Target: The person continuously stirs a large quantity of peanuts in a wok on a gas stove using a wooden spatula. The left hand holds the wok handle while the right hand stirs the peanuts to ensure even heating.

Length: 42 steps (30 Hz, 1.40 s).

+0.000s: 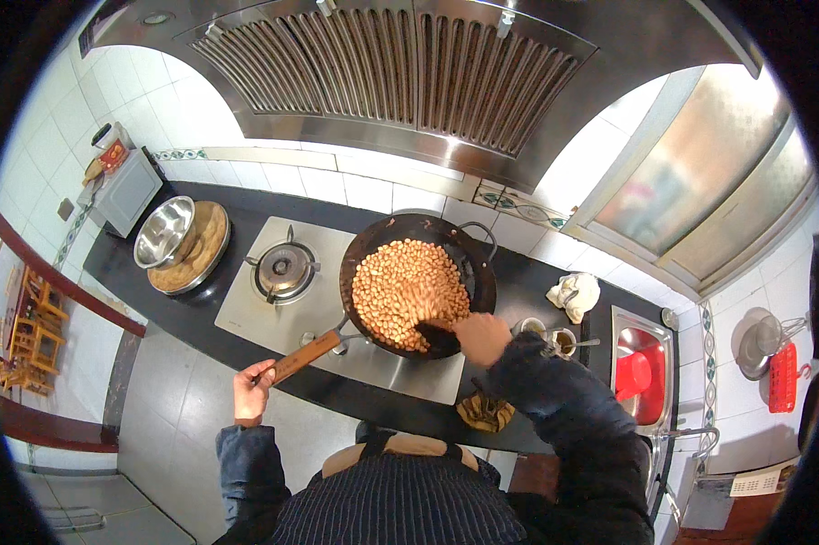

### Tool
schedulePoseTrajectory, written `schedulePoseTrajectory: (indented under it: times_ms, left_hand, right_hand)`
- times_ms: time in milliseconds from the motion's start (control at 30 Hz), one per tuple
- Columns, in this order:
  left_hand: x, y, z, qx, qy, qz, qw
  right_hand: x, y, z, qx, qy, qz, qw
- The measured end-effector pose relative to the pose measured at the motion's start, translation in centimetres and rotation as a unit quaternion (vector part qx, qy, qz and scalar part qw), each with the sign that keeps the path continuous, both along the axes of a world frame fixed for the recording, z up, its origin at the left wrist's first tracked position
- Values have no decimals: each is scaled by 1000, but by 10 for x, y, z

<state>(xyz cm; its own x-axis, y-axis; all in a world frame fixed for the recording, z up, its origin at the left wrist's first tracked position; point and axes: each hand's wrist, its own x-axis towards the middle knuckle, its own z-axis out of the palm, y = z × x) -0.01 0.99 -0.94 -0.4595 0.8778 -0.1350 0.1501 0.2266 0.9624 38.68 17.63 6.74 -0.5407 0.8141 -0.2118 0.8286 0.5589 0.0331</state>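
Observation:
A dark wok (382, 231) with a side loop handle sits on the right part of the gas stove, filled with many peanuts (399, 279). My left hand (253, 387) is closed around the end of the wok's wooden handle (307, 354). At the wok's lower right rim, my right hand (483, 338) grips a spatula (437, 328) whose dark end is down among the peanuts. The grip part of the spatula is hidden inside my fist. Some peanuts beside it are blurred by motion.
Left of the wok lies an unused burner (285, 268); beyond it a steel bowl (165, 233) rests on a round board (208, 248). Small cups (563, 340), a white cloth (574, 297), a striped cloth (486, 411) and a sink (620, 327) are on the right. A range hood (382, 129) hangs above.

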Motion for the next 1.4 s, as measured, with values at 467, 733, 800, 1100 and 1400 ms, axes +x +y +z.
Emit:
schedulePoseTrajectory:
  times_ms: [467,733,800,1100,1400]
  left_hand:
    - [2,-1,-4,21,-15,15,1000]
    - [2,-2,4,-27,-25,19,999]
    - [3,-2,5,-27,-24,18,999]
    - [1,1,3,-17,-25,9,1000]
    - [0,0,4,-42,-13,9,999]
  right_hand:
    - [-39,-25,31,-85,23,33,996]
    - [6,60,10,15,-3,159,987]
    - [44,63,39,-134,91,-48,986]
    - [97,134,-30,-96,-48,251,962]
    - [-3,79,-65,-77,306,-42,948]
